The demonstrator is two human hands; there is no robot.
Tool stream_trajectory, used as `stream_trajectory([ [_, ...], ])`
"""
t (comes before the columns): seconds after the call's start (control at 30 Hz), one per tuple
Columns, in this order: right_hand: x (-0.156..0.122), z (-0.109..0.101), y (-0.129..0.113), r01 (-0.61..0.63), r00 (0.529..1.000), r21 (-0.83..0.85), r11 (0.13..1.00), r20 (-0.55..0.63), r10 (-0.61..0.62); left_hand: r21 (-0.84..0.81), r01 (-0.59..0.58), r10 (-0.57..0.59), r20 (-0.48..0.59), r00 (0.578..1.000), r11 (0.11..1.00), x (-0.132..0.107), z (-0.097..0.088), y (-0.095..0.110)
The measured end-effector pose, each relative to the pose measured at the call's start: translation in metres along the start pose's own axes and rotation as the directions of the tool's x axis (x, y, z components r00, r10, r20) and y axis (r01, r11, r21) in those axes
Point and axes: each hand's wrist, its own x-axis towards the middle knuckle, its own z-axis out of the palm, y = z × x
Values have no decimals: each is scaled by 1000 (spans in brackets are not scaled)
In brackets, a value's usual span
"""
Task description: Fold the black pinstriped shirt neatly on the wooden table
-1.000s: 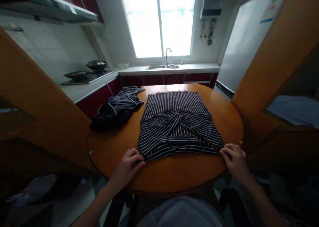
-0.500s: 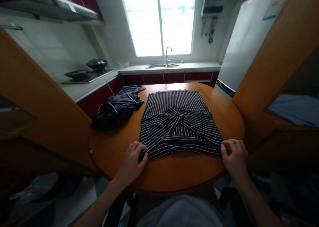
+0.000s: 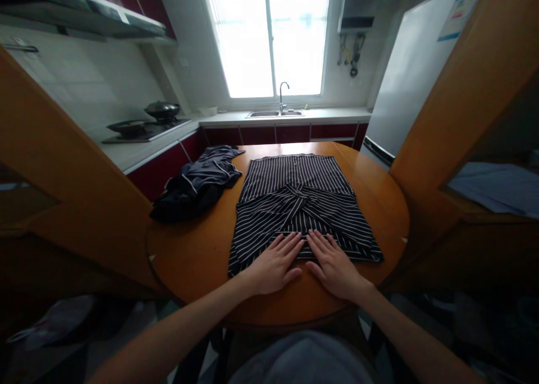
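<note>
A black-and-white striped shirt (image 3: 297, 173) lies spread on the wooden table (image 3: 185, 260), its sleeves folded inward across the front. Both of my hands rest at the middle of its near edge, side by side with a small gap between them. My left hand (image 3: 275, 263) lies flat with the fingers stretched over the cloth and the thumb apart. My right hand (image 3: 332, 265) is laid out the same way. Neither one grips anything. Part of the shirt's near edge is hidden under my fingers.
A heap of dark clothes (image 3: 197, 182) lies at the table's left side. Beyond are a counter with a sink (image 3: 275, 113), and a stove with a lidded pan (image 3: 162, 110). A fridge (image 3: 408, 86) stands on the right. Wooden frames flank the table.
Both hands have let go of the shirt's two near corners and come inward to its middle, where they now lie flat. The near corners sit spread slightly wider.
</note>
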Motion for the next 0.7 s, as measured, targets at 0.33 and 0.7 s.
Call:
stream_trajectory([
  [0.33,-13,-15,5,105,993,30,994,52,-107,-47,12,-10,33,999,999,-13,-10,6],
  [0.7,-8,-19,22,-266,899,113,957,-331,289,-189,120,-155,-182,971,975,2,-29,-2],
])
